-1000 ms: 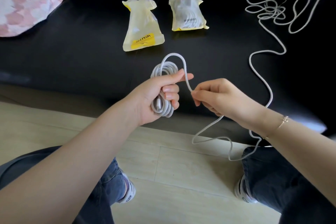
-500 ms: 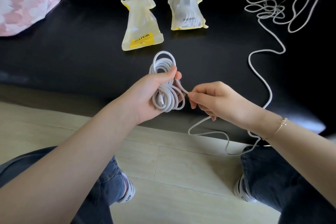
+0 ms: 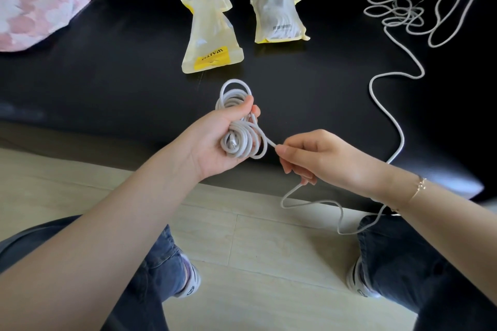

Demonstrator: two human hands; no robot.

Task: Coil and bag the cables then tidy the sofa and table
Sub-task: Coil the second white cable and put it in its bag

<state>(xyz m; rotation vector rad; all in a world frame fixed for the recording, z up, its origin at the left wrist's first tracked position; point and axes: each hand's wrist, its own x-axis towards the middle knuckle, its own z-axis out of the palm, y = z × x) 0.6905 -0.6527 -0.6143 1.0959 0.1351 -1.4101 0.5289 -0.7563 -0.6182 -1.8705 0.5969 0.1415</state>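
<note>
At the centre of the frame the left hand grips a coiled bundle of white cable, thumb clamped over the loops. Just to its right, the right hand pinches the same cable's free run between thumb and forefinger, its other fingers curled. From there the white cable sags toward the pale wooden floor, then climbs across the black leather sofa seat to a loose tangle at upper right. Two translucent yellow plastic bags lie above the hands: a flatter one and a stuffed one. A pink patterned cushion sits at upper left.
</note>
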